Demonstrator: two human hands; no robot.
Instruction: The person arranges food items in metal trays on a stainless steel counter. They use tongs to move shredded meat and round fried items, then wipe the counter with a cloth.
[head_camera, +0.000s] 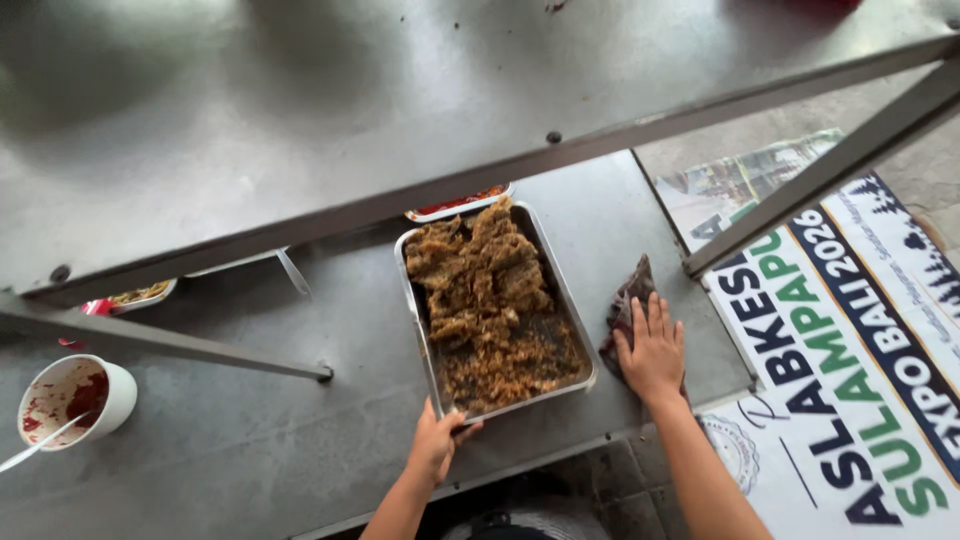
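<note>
A rectangular metal tray lies on a steel counter, piled with brown fried food at its far end and crumbs at its near end. My left hand grips the tray's near left corner, thumb over the rim. My right hand lies flat, fingers spread, on a dark reddish cloth just right of the tray. The cloth rests on the counter, partly hidden under my palm.
A steel shelf overhangs the counter, partly hiding other food trays behind. A white cup with red sauce and a spoon stands at the left. A printed banner lies at the right, past the counter's edge.
</note>
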